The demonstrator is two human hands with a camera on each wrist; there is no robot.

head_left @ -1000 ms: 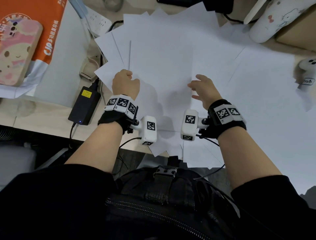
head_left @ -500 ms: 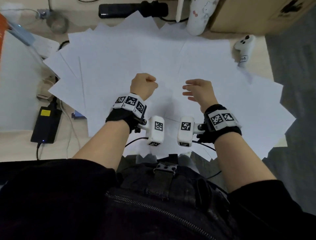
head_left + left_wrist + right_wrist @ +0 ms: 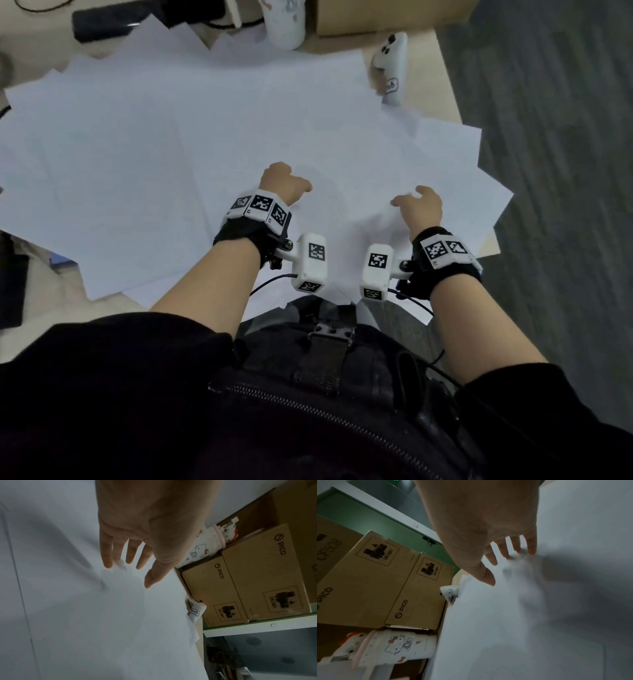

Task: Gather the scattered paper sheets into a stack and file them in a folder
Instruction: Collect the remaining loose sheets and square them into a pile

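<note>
The likeliest trouble, as I judge it, is at the right edge of the table [image 3: 442, 65]: several paper sheets [image 3: 212, 144] overhang that edge and the near one, so a sweep that drags outward rather than inward could tip them onto the grey floor [image 3: 555, 171]. A second risk is the white controller [image 3: 392, 65], which lies just beyond the far right corner of the spread with a sheet corner touching or tucked against it (which of the two I cannot tell); sheets pulled from there might snag it or drag it along. Flat fingertips on loose paper may also shift only the top sheet and leave those beneath scattered.

The sheets fan across most of the table, overlapping at many angles. No folder is visible. Both hands lie over the near middle of that spread, well this side of the controller. The left hand [image 3: 284, 183] and the right hand [image 3: 419, 207] are close together, palms down, holding nothing; the wrist views show each with fingers straight and spread, tips at or just above the paper.
</note>
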